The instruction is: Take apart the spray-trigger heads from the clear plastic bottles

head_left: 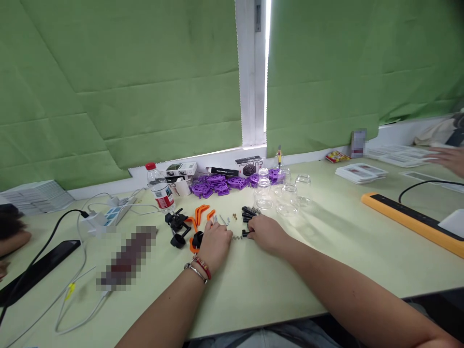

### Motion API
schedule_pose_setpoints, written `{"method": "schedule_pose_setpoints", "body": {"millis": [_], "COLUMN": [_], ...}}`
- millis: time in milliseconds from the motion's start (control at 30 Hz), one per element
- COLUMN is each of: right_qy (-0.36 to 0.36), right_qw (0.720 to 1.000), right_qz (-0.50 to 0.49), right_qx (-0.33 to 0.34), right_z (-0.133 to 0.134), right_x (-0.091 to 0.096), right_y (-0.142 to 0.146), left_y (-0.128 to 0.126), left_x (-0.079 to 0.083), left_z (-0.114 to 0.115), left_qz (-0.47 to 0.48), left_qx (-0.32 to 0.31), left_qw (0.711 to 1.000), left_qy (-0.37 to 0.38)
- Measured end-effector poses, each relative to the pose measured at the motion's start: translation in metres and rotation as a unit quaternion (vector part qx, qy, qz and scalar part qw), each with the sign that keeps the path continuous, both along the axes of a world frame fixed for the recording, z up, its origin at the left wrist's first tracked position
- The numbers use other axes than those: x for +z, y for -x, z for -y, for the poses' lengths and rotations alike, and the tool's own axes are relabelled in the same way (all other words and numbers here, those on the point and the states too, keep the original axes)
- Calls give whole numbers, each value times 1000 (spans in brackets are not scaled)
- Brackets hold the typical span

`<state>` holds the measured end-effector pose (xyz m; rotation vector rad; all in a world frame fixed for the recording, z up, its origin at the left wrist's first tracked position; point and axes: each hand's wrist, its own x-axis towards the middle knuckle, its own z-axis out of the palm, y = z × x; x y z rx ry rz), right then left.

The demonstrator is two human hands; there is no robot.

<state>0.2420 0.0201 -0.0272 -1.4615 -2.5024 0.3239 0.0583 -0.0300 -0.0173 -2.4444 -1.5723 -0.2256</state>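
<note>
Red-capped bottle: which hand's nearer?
Left. The left hand is in front of the bottle, to its right; the right hand is farther right.

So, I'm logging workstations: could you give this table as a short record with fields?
Left hand: palm down near a coil spring; grip unclear
Right hand: at a small black part; grip unclear
Beside left hand: orange parts
Behind hands: purple parts, red-capped bottle, clear containers
Far right: orange-and-black bar, another person's hand

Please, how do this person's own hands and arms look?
Both are bare, without sleeves or gloves in view. The left hand has, at its wrist, a beaded red bracelet and a silver-coloured bangle; the right hand shows no jewellery.
</note>
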Motion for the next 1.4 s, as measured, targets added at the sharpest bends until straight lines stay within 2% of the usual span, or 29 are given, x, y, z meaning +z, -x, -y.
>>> {"method": "schedule_pose_setpoints", "body": {"millis": [200,300,400,633,933,1067,1200,1400], "right_qy": [-71,-100,-101,-125,-135,-122,-78,18], "right_qw": [997,992,988,985,979,983,992,994], "right_qz": [7,-16,2,28,22,13,-15,-110], "right_qx": [35,80,115,115,151,140,102,5], "right_z": [7,14,19,16,10,11,9,-21], "right_x": [-1,3,4,-2,-6,-2,9,18], "right_y": [13,18,23,32,31,31,26,7], "left_y": [0,0,1,5,5,7,9,11], "left_x": [1,1,1,-2,-4,-6,-5,-3], "left_z": [2,2,1,-2,-4,-4,-3,0], "left_qz": [7,15,22,56,93,103,116,125], "left_qx": [3,4,11,19,35,40,41,42], "left_qw": [1000,1000,1000,998,995,994,992,991], "left_qy": [3,4,8,14,30,27,5,-12]}}
